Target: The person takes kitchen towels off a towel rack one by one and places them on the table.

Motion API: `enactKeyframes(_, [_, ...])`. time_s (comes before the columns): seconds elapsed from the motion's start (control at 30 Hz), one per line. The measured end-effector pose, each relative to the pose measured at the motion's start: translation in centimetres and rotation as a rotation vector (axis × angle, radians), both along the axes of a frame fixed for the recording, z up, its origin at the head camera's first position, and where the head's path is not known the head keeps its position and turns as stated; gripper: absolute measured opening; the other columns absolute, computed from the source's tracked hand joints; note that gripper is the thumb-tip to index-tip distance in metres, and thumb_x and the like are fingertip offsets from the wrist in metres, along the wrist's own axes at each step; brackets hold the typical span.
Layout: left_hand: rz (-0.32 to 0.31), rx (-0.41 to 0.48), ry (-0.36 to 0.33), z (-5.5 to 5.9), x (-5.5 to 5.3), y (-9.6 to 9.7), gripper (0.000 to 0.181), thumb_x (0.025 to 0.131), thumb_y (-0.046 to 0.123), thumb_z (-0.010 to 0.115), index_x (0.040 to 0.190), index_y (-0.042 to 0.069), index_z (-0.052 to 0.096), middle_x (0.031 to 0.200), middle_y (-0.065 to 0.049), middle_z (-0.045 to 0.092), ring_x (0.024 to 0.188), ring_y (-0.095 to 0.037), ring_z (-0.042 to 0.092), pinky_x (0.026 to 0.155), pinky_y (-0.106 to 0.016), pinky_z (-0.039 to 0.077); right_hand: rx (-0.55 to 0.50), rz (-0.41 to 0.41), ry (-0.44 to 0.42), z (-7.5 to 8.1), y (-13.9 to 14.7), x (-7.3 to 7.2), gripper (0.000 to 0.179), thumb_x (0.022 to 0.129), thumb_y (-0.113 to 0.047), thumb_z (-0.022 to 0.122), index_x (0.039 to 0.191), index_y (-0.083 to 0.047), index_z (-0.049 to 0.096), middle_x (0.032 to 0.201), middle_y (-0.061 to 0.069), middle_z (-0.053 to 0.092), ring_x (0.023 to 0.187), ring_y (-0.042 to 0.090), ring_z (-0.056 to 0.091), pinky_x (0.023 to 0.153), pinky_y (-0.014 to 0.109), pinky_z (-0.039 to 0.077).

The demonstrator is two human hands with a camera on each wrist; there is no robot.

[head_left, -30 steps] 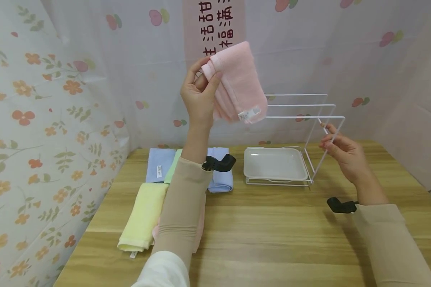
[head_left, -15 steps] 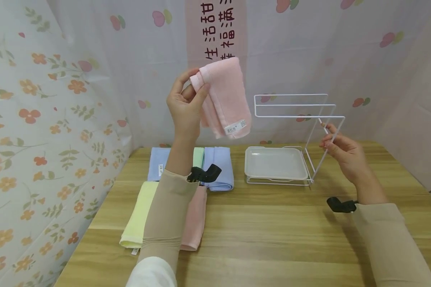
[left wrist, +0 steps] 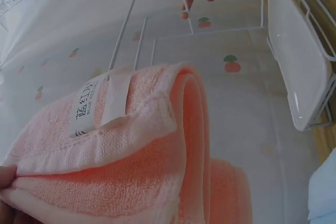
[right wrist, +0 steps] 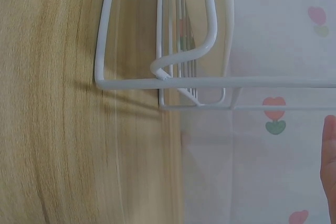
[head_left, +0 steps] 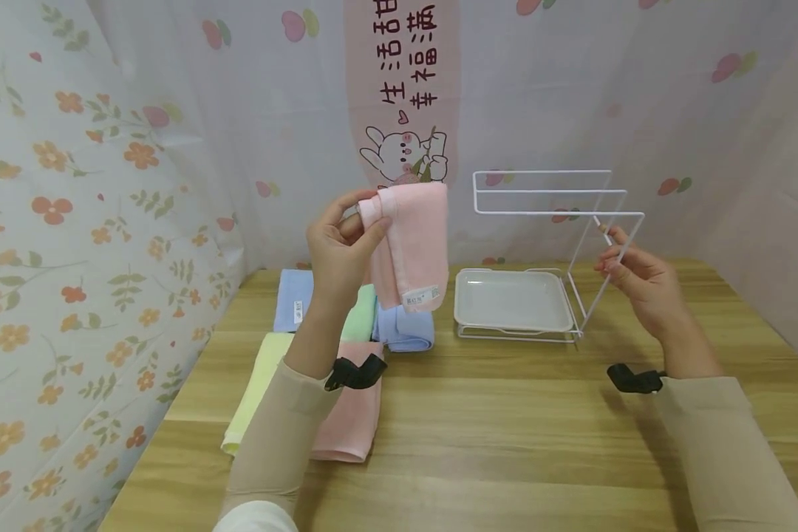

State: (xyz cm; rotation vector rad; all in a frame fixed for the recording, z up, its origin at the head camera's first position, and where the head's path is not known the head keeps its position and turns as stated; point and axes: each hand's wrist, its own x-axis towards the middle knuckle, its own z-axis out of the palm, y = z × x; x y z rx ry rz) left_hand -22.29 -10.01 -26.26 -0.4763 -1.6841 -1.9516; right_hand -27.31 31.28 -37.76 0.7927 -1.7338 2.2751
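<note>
My left hand (head_left: 338,240) pinches a folded pink towel (head_left: 420,240) by its left edge and holds it up in the air. The towel hangs with its white label (head_left: 420,298) at the lower end; in the left wrist view its terry layers and the printed label (left wrist: 86,106) show close up. To its right stands a white wire rack (head_left: 558,213) with raised bars at the top. My right hand (head_left: 641,288) grips a bar on the rack's right side. A white tray (head_left: 512,299) sits in the rack's base.
On the wooden table (head_left: 492,428), left of the rack, lie several folded towels: a blue towel (head_left: 292,299), a green towel (head_left: 359,314), another blue towel (head_left: 406,329), a yellow towel (head_left: 261,380) and a pink towel (head_left: 355,414). A printed curtain (head_left: 292,111) stands behind the table.
My left hand has moved left and then down with the pink towel, from up beside the rack's top bars to lower over the table. My right hand stays on the rack.
</note>
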Motion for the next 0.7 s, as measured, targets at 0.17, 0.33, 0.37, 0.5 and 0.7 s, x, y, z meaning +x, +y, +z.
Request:
enactKeyframes(0.17, [-0.02,-0.085,-0.039,-1.5,2.0,0.4,0.033,0.085,-0.006,0.071,0.118,-0.004,0.064,0.104,-0.03,0.071,0.079,-0.012,0.069,0.073,-0.022,0.058,-0.008,-0.004,0.005,0.1,0.1,0.2,0.015,0.097,0.006,0.056,0.107,0.004,0.067,0.164,0.013,0.024,0.15,0.014,0.027,0.093,0.019,0.052])
enactKeyframes(0.33, [-0.04,-0.137,-0.082,-2.7,4.0,0.7,0.033,0.085,-0.004,0.072,0.118,-0.002,0.065,0.099,-0.03,0.071,0.074,-0.011,0.065,0.066,-0.019,0.054,-0.024,0.001,0.011,0.1,0.1,0.3,0.016,0.097,0.006,0.055,0.107,0.005,0.067,0.165,0.014,0.022,0.147,0.013,0.031,0.093,0.02,0.052])
enactKeyframes(0.37, [-0.041,-0.134,-0.094,-2.9,4.4,0.7,0.033,0.085,-0.004,0.072,0.118,-0.001,0.065,0.099,-0.03,0.071,0.074,-0.011,0.065,0.066,-0.019,0.054,-0.022,0.003,0.011,0.1,0.0,0.3,0.016,0.097,0.007,0.055,0.108,0.005,0.067,0.165,0.014,0.022,0.148,0.012,0.03,0.094,0.019,0.052])
enactKeyframes(0.5, [-0.038,-0.115,-0.177,-3.8,6.1,0.5,0.033,0.085,-0.003,0.072,0.118,0.001,0.065,0.097,-0.03,0.071,0.073,-0.012,0.066,0.067,-0.021,0.055,-0.024,0.009,-0.006,0.1,-0.1,0.2,0.017,0.097,0.006,0.055,0.109,0.006,0.067,0.164,0.01,0.026,0.15,0.013,0.028,0.093,0.018,0.051])
enactKeyframes(0.7, [-0.038,-0.09,-0.322,-5.1,8.4,0.2,0.034,0.085,-0.003,0.072,0.117,0.007,0.067,0.099,-0.025,0.073,0.073,-0.012,0.066,0.067,-0.021,0.054,-0.028,0.008,-0.025,0.0,-0.2,0.1,0.018,0.098,0.007,0.053,0.109,0.006,0.067,0.165,0.01,0.024,0.154,0.015,0.018,0.093,0.017,0.051])
